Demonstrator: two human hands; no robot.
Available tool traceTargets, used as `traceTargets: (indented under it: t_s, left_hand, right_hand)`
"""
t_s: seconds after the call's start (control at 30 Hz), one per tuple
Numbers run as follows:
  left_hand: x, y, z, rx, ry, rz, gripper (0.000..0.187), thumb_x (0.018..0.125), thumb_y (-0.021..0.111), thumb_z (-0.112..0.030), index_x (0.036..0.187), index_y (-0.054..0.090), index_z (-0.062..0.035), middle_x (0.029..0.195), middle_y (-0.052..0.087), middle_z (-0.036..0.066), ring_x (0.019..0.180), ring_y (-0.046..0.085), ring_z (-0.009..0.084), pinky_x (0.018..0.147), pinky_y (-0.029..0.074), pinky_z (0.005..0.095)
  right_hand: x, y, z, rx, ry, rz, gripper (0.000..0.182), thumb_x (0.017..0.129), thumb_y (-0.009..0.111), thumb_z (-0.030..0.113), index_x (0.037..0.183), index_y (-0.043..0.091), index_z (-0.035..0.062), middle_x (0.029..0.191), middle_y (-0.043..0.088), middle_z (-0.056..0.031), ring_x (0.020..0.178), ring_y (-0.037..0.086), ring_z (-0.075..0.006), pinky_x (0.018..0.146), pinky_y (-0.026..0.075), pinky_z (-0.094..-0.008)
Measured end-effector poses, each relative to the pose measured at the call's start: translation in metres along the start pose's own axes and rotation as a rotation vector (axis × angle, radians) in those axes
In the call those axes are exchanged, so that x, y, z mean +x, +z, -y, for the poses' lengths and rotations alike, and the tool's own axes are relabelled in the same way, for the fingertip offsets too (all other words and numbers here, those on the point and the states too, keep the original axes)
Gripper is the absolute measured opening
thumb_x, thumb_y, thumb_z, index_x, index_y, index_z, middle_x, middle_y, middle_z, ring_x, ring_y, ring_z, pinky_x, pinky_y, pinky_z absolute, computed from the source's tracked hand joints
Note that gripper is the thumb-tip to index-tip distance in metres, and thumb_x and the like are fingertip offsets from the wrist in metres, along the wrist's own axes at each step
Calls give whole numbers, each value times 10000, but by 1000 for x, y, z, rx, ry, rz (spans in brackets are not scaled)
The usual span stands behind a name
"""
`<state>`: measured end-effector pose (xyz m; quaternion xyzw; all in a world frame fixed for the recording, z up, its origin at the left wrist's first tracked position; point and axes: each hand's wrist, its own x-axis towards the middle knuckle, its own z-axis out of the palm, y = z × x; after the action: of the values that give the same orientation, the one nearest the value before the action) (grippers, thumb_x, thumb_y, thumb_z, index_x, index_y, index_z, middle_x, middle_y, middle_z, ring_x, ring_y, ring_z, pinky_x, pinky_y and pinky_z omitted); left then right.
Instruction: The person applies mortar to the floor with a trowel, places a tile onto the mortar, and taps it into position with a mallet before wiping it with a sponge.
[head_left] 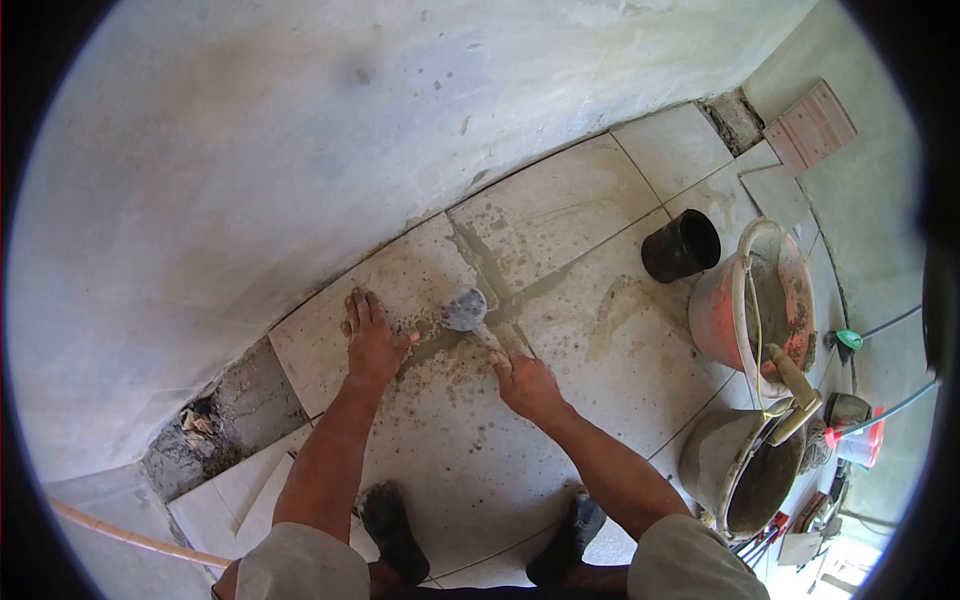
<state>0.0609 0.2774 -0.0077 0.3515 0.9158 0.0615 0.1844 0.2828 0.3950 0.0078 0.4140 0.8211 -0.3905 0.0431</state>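
My right hand (527, 386) is wrapped around the pale handle of a mallet (465, 310), whose round grey head is over the wet joint between floor tiles. My left hand (372, 338) lies flat with fingers spread on a pale floor tile (345, 290) beside the wall, left of the mallet head. Wet grey grout (490, 270) is smeared along the joints, and splashes spot the tiles around both hands.
To the right stand a black cylindrical container (681, 246), a reddish mortar bucket (718, 320) and a grey bucket (712, 465). A trowel handle (792, 378) juts between the buckets. Bare, untiled patches of ground (250, 395) lie along the wall at lower left.
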Motion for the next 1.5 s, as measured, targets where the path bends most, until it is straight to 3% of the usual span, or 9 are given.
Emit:
traceTargets:
  t_s: [0.2, 0.53, 0.8, 1.0, 1.07, 1.5]
  left_hand:
    - [2, -2, 3, -21, 30, 12, 1033, 757, 713, -452, 1434, 125, 61, 1504, 61, 274, 1408, 50, 410, 1101, 169, 563]
    - [3, -19, -8, 62, -14, 124, 1163, 680, 770, -484, 1432, 82, 75, 1511, 20, 264, 1416, 1, 383, 1120, 153, 534]
    - [-3, -17, -12, 16, 5, 110, 1246, 634, 790, -515, 1424, 47, 97, 1493, -8, 310, 1405, -28, 426, 1108, 131, 567]
    - [-3, -19, -15, 52, 3, 134, 1235, 646, 778, -524, 1417, 51, 108, 1486, -10, 326, 1400, -37, 440, 1100, 132, 585]
    - [-5, -21, -19, 59, -10, 159, 1229, 651, 776, -522, 1417, 51, 108, 1486, -11, 326, 1400, -37, 439, 1099, 133, 587]
    - [-6, -27, -22, 100, -11, 175, 1203, 683, 751, -526, 1425, 36, 95, 1492, -8, 312, 1401, -25, 436, 1099, 141, 590]
  right_hand:
    - [-3, 0, 0, -21, -45, -1, 517, 953, 411, 439, 846, 572, -40, 731, 609, -302, 728, 609, -477, 669, 485, -538]
    - [-4, 1, -3, 65, -108, -46, 503, 950, 425, 429, 858, 571, -43, 697, 599, -300, 689, 603, -477, 646, 487, -537]
    - [-10, -4, -7, 70, -148, -25, 476, 950, 436, 405, 862, 570, -43, 687, 601, -288, 680, 605, -471, 634, 491, -530]
    - [-11, -3, -12, 53, -143, -22, 489, 954, 421, 415, 851, 567, -41, 703, 610, -278, 698, 612, -459, 651, 496, -517]
    - [-4, -6, -9, -92, -87, 30, 488, 951, 429, 415, 843, 566, -40, 704, 611, -278, 703, 615, -455, 658, 498, -512]
    - [-6, -9, -2, -54, -80, 23, 446, 943, 452, 402, 854, 561, -21, 700, 600, -281, 712, 593, -473, 657, 478, -529]
